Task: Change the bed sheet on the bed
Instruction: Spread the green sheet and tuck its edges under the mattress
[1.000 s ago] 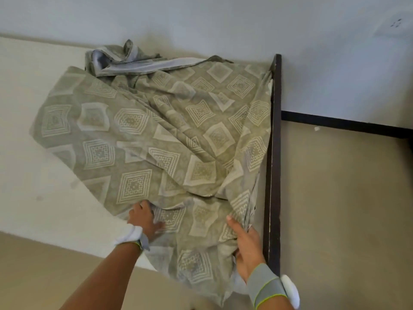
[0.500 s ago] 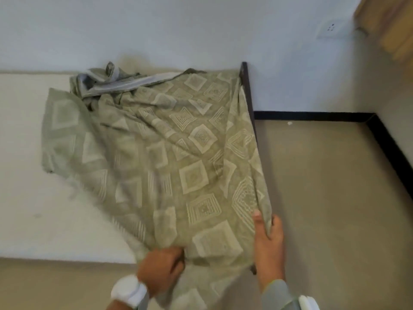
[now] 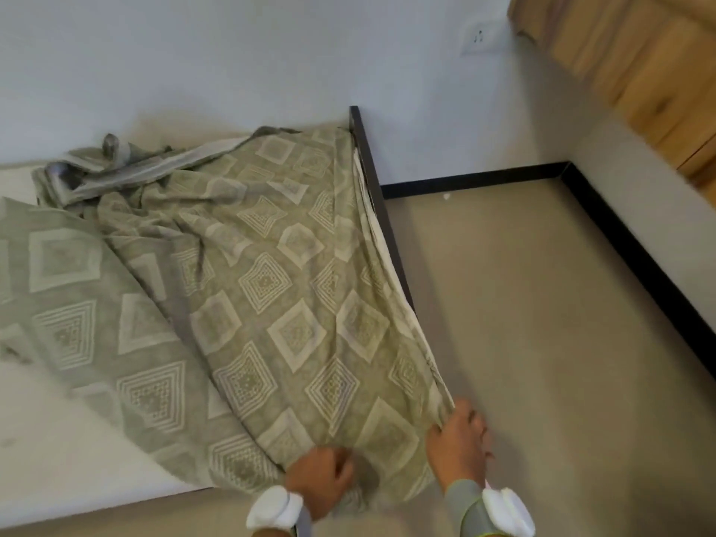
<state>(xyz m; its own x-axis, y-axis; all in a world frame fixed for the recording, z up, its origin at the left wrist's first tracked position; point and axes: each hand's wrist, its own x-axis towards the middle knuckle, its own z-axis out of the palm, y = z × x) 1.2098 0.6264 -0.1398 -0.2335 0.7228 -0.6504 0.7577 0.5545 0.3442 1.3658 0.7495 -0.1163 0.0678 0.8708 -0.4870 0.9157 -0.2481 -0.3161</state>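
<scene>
At the bed's near corner, both hands' grip clamped on bed sheet [image 3: 271, 304], left hand [image 3: 321, 482], right hand [image 3: 459, 439].

White wall [image 3: 232, 52], beige floor [image 3: 523, 343]

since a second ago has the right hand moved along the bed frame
Yes. The right hand, gripping the sheet, slid from beside the dark bed frame past its near end.

Sage-green bed sheet [image 3: 271, 288] with pale diamond pattern; dark bed frame [image 3: 381, 211]
</scene>
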